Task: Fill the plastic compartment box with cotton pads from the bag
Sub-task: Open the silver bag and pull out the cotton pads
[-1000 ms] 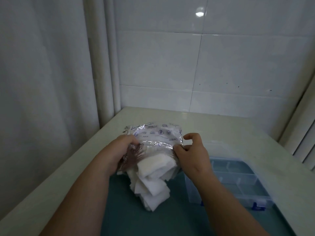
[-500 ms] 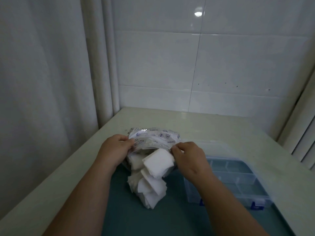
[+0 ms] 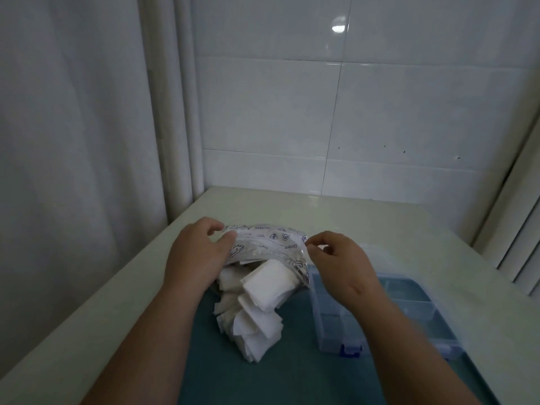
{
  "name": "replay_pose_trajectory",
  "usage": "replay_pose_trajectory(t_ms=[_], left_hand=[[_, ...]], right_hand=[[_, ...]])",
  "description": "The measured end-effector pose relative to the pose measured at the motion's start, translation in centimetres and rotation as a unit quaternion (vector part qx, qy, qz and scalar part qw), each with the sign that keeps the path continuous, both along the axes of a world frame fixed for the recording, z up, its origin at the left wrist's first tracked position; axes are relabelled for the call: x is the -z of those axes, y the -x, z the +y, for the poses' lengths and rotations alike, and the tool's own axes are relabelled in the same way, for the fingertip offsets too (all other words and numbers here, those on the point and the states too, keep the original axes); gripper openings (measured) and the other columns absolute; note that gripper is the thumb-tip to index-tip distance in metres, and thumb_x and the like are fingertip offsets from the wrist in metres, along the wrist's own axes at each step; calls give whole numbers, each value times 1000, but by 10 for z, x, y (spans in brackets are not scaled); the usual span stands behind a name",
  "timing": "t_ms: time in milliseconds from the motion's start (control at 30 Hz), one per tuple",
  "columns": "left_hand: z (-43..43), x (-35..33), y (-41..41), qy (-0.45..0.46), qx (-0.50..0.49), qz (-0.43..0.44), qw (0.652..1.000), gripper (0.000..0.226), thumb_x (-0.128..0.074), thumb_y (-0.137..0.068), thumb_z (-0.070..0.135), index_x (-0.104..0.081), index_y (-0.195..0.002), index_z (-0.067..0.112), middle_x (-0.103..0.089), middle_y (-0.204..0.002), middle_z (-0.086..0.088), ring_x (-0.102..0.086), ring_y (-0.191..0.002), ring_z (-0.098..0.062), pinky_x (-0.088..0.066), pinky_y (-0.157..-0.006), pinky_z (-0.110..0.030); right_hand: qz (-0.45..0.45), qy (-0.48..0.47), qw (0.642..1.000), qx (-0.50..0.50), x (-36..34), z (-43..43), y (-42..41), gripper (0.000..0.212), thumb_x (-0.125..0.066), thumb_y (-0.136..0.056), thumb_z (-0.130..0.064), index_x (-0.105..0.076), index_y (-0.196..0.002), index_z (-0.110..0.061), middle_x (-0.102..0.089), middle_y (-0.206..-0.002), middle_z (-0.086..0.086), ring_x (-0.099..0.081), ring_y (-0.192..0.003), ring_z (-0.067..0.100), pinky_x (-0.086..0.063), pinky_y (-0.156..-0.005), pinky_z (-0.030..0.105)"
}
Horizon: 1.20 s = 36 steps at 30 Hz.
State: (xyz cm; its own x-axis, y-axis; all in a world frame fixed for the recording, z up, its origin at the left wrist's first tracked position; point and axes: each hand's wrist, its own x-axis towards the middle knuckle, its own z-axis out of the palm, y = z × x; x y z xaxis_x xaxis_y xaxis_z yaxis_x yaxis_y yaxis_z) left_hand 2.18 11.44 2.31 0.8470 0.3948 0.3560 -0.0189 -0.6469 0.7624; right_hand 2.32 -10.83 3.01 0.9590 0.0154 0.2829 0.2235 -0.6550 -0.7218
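White square cotton pads (image 3: pixel 257 317) lay spilled in a loose heap below the mouth of a crinkled clear plastic bag with blue print (image 3: pixel 268 244), which was held just above a teal mat (image 3: pixel 292 381) on a pale bench (image 3: pixel 365 217). The left hand (image 3: pixel 198 252) had its grip curled round the bag's left end. The right hand (image 3: pixel 339 264) pinched the bag's right end between thumb and fingertips. The bag's long axis ran left to right between the two hands, with its opening turned down and toward the person. A clear plastic compartment box with blue latches (image 3: pixel 330 323) sat open just right of the heap, partly under the right forearm, and its compartments looked empty. The right hand was nearer the box, so the pads would probably need to go rightward.
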Motion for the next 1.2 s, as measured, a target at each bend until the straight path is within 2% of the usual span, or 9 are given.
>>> replay_pose_trajectory(t_ms=[67,233,367,433,567,767,867,1000,1200], left_hand=[[-10,-9,8,-23,46,-27,998,14,-66,-85,37,-66,-94,27,-66,-97,12,-60,-87,-8,-45,-72,-27],[-36,-29,36,-169,139,-72,973,23,-67,-79,42,-53,-69,27,-56,-74,11,-51,-70,-4,-38,-59,-23],[-55,-31,50,-354,182,-17,917,45,-59,-65,71,-40,-70,29,-46,-78,14,-41,-76,-4,-30,-59,-26],[-59,-25,51,-403,188,36,895,52,-64,-62,73,-38,-76,30,-42,-84,14,-40,-81,-8,-29,-61,-29],[-55,-16,42,-415,206,51,885,45,-70,-67,55,-35,-80,30,-40,-89,12,-43,-85,-13,-35,-64,-31],[-44,-13,32,-365,208,72,904,35,-66,-70,35,-31,-72,30,-43,-83,10,-40,-73,-10,-30,-58,-29],[-42,-12,32,-353,200,71,911,36,-66,-67,42,-33,-74,29,-44,-83,10,-41,-72,-11,-29,-57,-29],[-54,-8,34,-391,170,76,901,59,-69,-60,70,-31,-80,30,-42,-88,12,-43,-83,-14,-33,-64,-32],[-57,-4,29,-391,150,65,906,55,-74,-65,58,-30,-80,28,-38,-87,9,-42,-84,-15,-35,-65,-31]], right_hand=[[21,3,1000,-9,-3,-8,1,15,-54,-94,-27,-67,-99,-26,-67,-100,-3,-54,-70,6,-39,-60,20],[73,91,993,-34,-2,-30,12,14,-52,-95,-29,-66,-101,-31,-65,-99,-11,-59,-87,5,-44,-75,21],[124,163,978,-49,0,-49,19,16,-59,-92,-30,-67,-106,-31,-65,-102,-10,-60,-92,7,-49,-83,23],[150,200,967,-45,2,-55,23,18,-64,-89,-26,-68,-106,-31,-66,-104,-10,-62,-95,9,-50,-88,25],[153,284,946,-37,8,-48,22,18,-64,-88,-21,-72,-100,-32,-69,-106,-7,-63,-95,13,-52,-90,31],[150,287,945,-55,6,-44,25,21,-67,-87,-20,-74,-103,-31,-69,-108,-7,-63,-97,13,-50,-87,26],[148,282,946,-62,5,-45,27,21,-67,-87,-20,-74,-104,-30,-69,-109,-7,-62,-97,13,-48,-86,24],[145,270,949,-67,6,-46,26,20,-69,-86,-22,-74,-104,-30,-69,-108,-6,-62,-97,12,-50,-89,26],[120,192,972,-57,5,-50,29,27,-62,-89,-30,-66,-116,-32,-66,-108,-9,-61,-98,9,-51,-93,27]])
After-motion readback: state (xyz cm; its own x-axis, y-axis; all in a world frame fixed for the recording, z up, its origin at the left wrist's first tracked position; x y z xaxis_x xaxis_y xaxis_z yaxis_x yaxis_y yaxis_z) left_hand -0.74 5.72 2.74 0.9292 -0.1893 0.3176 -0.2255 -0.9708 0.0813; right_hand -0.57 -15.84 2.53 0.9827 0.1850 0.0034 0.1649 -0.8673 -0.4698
